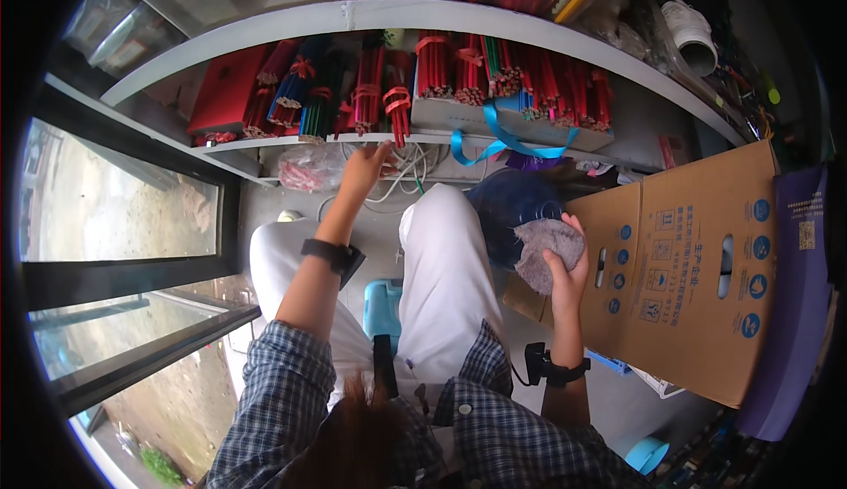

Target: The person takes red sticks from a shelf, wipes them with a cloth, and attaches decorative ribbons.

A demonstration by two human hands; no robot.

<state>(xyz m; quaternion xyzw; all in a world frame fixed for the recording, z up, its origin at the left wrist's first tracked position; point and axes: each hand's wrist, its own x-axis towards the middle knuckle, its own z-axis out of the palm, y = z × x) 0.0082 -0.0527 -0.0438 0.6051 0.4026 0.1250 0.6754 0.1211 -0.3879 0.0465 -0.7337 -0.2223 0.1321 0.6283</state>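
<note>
My right hand (570, 268) grips a greyish-purple fuzzy cloth (545, 255), thumb across its front. Behind the cloth stands a dark blue rounded plastic container (507, 202). Reaching forward, my left hand (367, 171) has its fingers stretched out at the front edge of the shelf (335, 139), with nothing visible in them. Whether the fingertips touch the edge I cannot tell. Just above that hand, a small bundle of red pencils (397, 114) tied with a red band pokes out over the edge. More tied bundles, red, blue and green, lie along the same shelf.
A large brown cardboard box (679, 268) stands at the right beside a purple panel (785, 313). A blue ribbon (512, 141) hangs off a pale box on the shelf. Cables (410, 171) lie below. A glass door (123, 198) is on the left; a light-blue plastic thing (379, 308) sits between my legs.
</note>
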